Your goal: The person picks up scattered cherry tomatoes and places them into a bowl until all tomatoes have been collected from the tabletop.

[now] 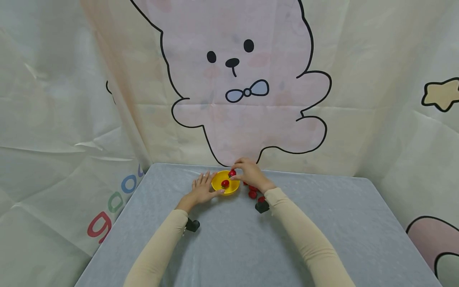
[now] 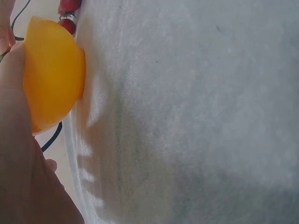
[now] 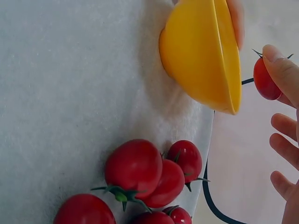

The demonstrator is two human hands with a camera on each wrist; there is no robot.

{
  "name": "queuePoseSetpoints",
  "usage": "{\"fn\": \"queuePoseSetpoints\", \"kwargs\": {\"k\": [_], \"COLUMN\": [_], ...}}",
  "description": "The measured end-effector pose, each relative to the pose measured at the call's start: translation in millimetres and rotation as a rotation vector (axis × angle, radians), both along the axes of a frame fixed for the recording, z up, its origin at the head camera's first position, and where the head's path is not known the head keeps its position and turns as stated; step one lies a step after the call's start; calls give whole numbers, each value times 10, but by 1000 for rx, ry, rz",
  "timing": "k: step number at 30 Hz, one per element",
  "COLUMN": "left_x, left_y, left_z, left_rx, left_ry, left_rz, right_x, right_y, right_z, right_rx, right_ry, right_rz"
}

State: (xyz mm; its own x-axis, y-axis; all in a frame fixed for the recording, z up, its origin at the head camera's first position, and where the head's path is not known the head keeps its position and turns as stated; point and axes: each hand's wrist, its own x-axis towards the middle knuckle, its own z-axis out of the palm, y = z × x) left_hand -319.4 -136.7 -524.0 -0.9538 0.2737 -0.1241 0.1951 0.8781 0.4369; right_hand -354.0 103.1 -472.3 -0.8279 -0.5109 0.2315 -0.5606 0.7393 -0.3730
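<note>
A yellow bowl (image 1: 226,192) stands near the far edge of the table, with one small red tomato (image 1: 224,183) inside. My left hand (image 1: 202,191) rests against the bowl's left side, fingers spread and thumb at the rim. In the left wrist view the thumb touches the bowl (image 2: 53,74). Above the bowl my right hand (image 1: 249,173) pinches another small tomato (image 1: 232,173) between thumb and finger. The right wrist view shows this tomato (image 3: 266,79) with green sepals, beyond the bowl's rim. Several more tomatoes (image 3: 134,168) lie on the table to the bowl's right.
A grey-blue cloth covers the table (image 1: 229,247). Behind it hangs a curtain (image 1: 233,119) with a cartoon bear. Each wrist carries a dark camera, and a black cable (image 3: 210,196) shows past the table's edge in the right wrist view.
</note>
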Motion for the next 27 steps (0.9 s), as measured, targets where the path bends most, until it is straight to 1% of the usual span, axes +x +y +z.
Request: {"fn": "queuePoseSetpoints", "kwargs": {"k": [6,10,16,20,27], "left_x": [-9,-8,0,-11,-57], "left_y": [-3,-8,-6,-6,-11], "left_z": [-21,-32,-32,-40,-78], "left_rx": [6,7,9,13,-2], "left_ry": [3,4,10,15,-18], "left_rz": [-1,-4,-6,-8,-11], "right_x": [8,12,15,14,-10], "right_y": [-20,-25,-30,-36,-39], "right_z": [-31,-62,-109,-130,-193], "right_rx": [0,19,5,7,34], "right_ry": [6,-8,-34,-30,-10], "right_rz": [9,0,-17,-10,-3]}}
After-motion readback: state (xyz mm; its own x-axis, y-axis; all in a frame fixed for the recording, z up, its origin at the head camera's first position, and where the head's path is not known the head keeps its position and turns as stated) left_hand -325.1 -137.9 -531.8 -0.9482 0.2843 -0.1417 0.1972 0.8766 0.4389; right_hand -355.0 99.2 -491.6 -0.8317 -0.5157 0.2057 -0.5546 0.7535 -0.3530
